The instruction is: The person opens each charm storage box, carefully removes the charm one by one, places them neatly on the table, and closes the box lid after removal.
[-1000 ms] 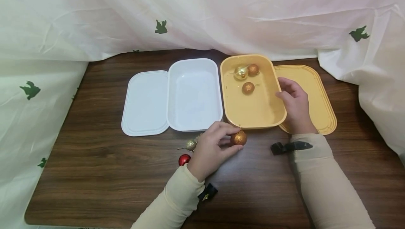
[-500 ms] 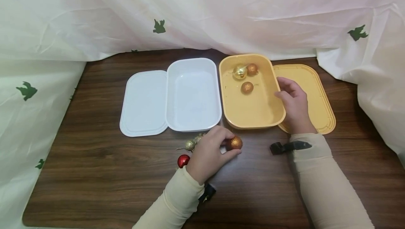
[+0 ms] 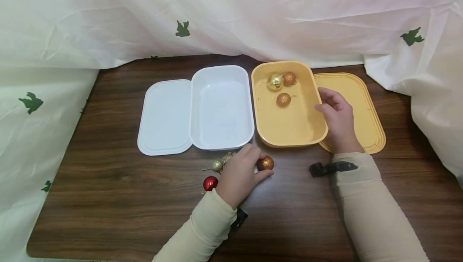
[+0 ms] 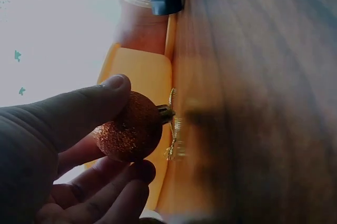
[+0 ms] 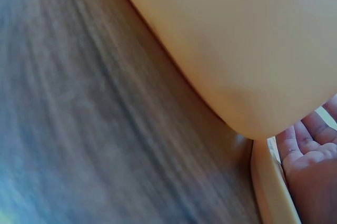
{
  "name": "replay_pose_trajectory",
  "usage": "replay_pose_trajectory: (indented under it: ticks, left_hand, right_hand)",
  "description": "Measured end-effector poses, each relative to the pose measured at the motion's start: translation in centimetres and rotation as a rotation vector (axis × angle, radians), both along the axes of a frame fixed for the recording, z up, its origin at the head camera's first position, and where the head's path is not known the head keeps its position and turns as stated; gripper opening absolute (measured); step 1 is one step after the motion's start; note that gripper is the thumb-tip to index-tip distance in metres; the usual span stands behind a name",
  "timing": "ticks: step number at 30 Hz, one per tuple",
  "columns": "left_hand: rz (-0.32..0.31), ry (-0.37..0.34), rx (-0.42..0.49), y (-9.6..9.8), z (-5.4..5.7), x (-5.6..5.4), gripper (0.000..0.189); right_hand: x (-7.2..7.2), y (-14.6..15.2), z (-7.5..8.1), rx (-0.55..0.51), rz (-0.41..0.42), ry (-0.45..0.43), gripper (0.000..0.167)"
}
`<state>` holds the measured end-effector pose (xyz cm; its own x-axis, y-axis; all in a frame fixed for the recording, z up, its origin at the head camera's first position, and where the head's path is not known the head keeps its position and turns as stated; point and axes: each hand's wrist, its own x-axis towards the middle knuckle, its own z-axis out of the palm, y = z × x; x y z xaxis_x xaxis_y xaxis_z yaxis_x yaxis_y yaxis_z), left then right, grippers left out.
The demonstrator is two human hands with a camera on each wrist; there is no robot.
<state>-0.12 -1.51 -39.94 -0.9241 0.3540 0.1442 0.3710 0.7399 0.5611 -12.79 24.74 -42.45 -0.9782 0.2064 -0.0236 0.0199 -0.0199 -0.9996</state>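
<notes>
My left hand (image 3: 236, 177) pinches an orange glitter Christmas bauble (image 3: 265, 163) between thumb and fingers, just in front of the yellow box (image 3: 292, 127). In the left wrist view this bauble (image 4: 131, 132) shows its gold cap and a loop of gold string. My right hand (image 3: 340, 121) grips the yellow box's right wall, thumb over the rim and fingers outside; in the right wrist view the fingers (image 5: 300, 142) lie beyond the box's corner. Inside that box lie a shiny gold bauble (image 3: 275, 81) and two orange glitter ones, one nearer the front (image 3: 283, 100).
A white box (image 3: 222, 113) with nothing in it stands left of the yellow one. A white lid (image 3: 164, 117) and a yellow lid (image 3: 361, 113) flank them. Beside my left hand lie a red bauble (image 3: 210, 183) and small gold glitter baubles (image 3: 217, 166), partly hidden.
My left hand has drawn the orange bauble slightly left and toward me, away from the yellow box's front edge. My right hand stays in place on the box.
</notes>
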Motion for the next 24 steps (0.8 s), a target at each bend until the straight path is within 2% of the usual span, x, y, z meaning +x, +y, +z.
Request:
replay_pose_trajectory:
  ticks: [24]
  left_hand:
    - [0.056, -0.179, -0.07, 1.7, -0.1, -0.3, 0.039]
  right_hand:
    - [0.1, -0.1, 0.0, -0.018, 0.001, 0.009, 0.038]
